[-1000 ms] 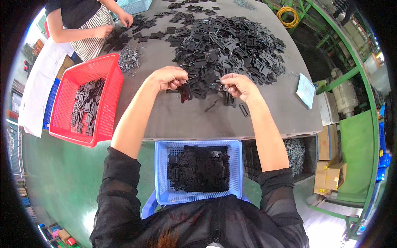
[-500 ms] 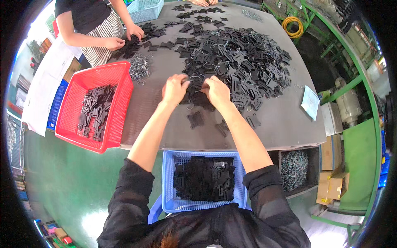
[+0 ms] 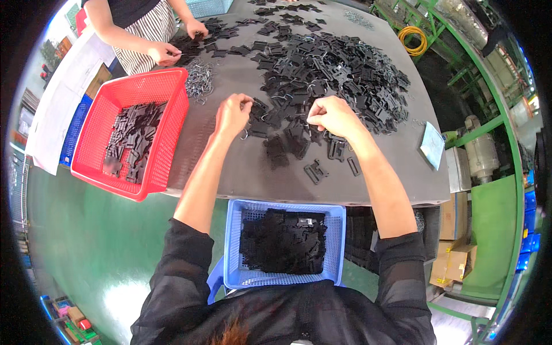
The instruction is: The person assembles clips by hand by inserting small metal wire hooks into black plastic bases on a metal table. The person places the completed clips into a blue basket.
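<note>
Reads as fingertip work on black plastic pieces (image 3: pixel 356 80), heaped on the counter (image 3: pixel 247 178). Left hand (image 3: pixel 232 117) at the heap's left edge, right hand (image 3: pixel 334 117) at its near side. Both have thumb and fingers pressed together; can't tell what's pinched. Next move calls for separating single pieces without snagging neighbours.

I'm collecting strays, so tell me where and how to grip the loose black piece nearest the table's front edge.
Probably pinch the loose black piece by two opposite outer edges, from above and the front: it appears to lie flat, thin and slotted, with bare grey tabletop before it, while other black parts lie behind.
</note>
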Available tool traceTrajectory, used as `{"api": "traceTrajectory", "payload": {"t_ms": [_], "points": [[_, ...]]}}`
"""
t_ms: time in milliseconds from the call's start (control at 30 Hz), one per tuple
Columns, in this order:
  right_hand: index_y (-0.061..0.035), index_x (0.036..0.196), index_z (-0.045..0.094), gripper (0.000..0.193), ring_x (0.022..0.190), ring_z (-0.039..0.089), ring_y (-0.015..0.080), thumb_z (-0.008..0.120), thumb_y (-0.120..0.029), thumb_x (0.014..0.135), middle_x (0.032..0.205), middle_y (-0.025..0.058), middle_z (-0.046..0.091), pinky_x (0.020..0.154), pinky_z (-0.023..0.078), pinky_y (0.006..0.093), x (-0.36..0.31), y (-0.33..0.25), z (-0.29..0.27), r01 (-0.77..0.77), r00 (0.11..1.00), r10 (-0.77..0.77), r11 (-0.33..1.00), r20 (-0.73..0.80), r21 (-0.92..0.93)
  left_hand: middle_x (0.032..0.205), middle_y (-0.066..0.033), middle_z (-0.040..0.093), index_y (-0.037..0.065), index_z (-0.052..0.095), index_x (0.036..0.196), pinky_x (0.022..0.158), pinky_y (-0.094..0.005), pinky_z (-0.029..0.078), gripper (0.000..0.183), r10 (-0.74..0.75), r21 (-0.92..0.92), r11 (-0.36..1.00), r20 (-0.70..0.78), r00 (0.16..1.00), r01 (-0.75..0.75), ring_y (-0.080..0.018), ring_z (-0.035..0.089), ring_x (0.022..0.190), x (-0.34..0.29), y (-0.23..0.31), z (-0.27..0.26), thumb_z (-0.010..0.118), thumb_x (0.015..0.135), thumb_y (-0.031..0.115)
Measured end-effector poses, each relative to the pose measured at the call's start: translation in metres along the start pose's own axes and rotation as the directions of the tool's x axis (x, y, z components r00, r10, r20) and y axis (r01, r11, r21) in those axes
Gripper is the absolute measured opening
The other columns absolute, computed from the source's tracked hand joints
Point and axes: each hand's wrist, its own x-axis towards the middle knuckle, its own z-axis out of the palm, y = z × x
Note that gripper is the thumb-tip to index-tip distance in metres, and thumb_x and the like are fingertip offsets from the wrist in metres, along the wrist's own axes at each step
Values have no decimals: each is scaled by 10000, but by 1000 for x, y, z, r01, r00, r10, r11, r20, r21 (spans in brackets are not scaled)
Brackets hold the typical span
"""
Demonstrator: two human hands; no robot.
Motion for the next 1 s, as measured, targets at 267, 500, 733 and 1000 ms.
{"api": "traceTrajectory", "payload": {"t_ms": [267, 500, 733, 1000], "points": [[-18, 971, 612, 209, 639, 568, 96, 677, -73, 780, 730, 43, 623, 584, 445, 257, -8, -21, -1, 86, 987, -68, 989, -146, 121, 931, -109, 641, 47, 660, 948, 803, -401, 479, 163, 190, 160, 971, -65, 980, -178, -293, 604, 925, -15, 20, 19, 627, 807, 122], [-20, 950, 623, 200, 626, 567, 98, 645, -35, 752, 704, 21, 606, 583, 429, 243, 1, 3, -4, -84, 995, 76, 984, 58, 160, 975, -77, 669, 80, 654, 1050, 807, -393, 485, 259, -42, 218, 976, 98, 994, 20, -267, 622, 942, 14, 5, 14, 656, 818, 196], [-52, 947, 581, 214, 450, 398, 21, 645, -28, 745, 665, 11, 552, 360, 251, 169, -1, 31, -9, -398, 917, 249, 631, 313, 666, 730, -85, 657, 22, 604, 923, 635, -296, 482, 178, -168, -39, 979, 415, 894, 202, -157, 649, 731, 32, 15, -2, 665, 808, 144], [-69, 932, 553, 165, 440, 352, 1, 623, -30, 787, 648, -56, 494, 365, 260, 158, -11, 46, -3, -425, 904, 283, 529, 319, 734, 799, -163, 637, 5, 588, 855, 688, -406, 481, 133, 338, 54, 937, 97, 936, -345, -330, 622, 771, 21, 41, -1, 641, 807, 118]]}}
